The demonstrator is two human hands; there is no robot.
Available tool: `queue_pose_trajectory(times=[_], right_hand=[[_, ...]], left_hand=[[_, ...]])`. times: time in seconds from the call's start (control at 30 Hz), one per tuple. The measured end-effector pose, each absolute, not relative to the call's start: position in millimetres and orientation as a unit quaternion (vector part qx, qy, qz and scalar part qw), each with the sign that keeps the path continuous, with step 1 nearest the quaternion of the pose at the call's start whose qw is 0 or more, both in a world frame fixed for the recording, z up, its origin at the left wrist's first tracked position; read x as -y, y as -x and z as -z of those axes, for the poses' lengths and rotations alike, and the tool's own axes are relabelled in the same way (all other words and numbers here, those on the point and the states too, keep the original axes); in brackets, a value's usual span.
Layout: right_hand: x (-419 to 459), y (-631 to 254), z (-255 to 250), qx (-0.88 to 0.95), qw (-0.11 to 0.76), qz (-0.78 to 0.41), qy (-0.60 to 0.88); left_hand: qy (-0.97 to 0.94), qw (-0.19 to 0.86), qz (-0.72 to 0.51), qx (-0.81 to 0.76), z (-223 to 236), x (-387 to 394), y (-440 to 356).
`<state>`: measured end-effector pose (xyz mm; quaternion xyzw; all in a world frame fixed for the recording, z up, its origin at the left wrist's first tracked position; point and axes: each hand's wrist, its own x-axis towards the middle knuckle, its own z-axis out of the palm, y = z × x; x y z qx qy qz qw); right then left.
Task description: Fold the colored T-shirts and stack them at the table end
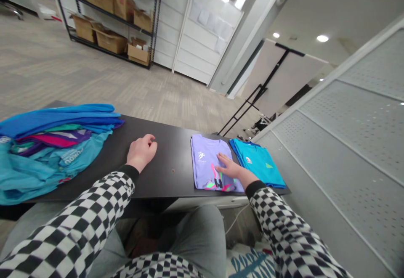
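My right hand (229,168) lies with fingers stretched out on a folded lavender T-shirt (202,166). The shirt has a small white logo and a bright pink, green and black print near its lower edge. Just to its right lies a folded turquoise T-shirt (260,162), with a darker blue edge showing beneath. My left hand (142,151) rests over the dark table (172,143) with its fingers curled in and nothing visible in them. Left of that hand is a loose heap of clothes (59,143) in blue, light blue, purple and pink.
A grey perforated panel (341,135) borders the table's right end. Beyond the table stand a black shelf rack (110,11) with cardboard boxes (110,41), and a large board on a black stand (277,76). My legs (202,236) are under the table's front edge, beside a patterned cloth (249,263).
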<state>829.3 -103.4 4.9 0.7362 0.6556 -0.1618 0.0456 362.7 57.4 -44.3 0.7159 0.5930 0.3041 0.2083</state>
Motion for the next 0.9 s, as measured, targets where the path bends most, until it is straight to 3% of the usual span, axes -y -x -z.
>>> queue_pose_trajectory(times=[0.1, 0.27, 0.6, 0.9], right_hand=[[84, -805, -7, -0.596, 0.016, 0.157, -0.787], [102, -724, 41, -0.582, -0.070, 0.025, -0.810], [150, -670, 47, -0.619, -0.058, 0.054, -0.782], [172, -644, 44, -0.654, -0.069, 0.008, -0.753]], left_hand=[[-0.714, 0.206, -0.305, -0.595, 44, -58, -363], [-0.718, 0.195, -0.294, -0.599, 45, -59, -364], [-0.729, 0.181, -0.286, -0.595, 44, -59, -365], [-0.728, 0.193, -0.301, -0.586, 42, -58, -364]])
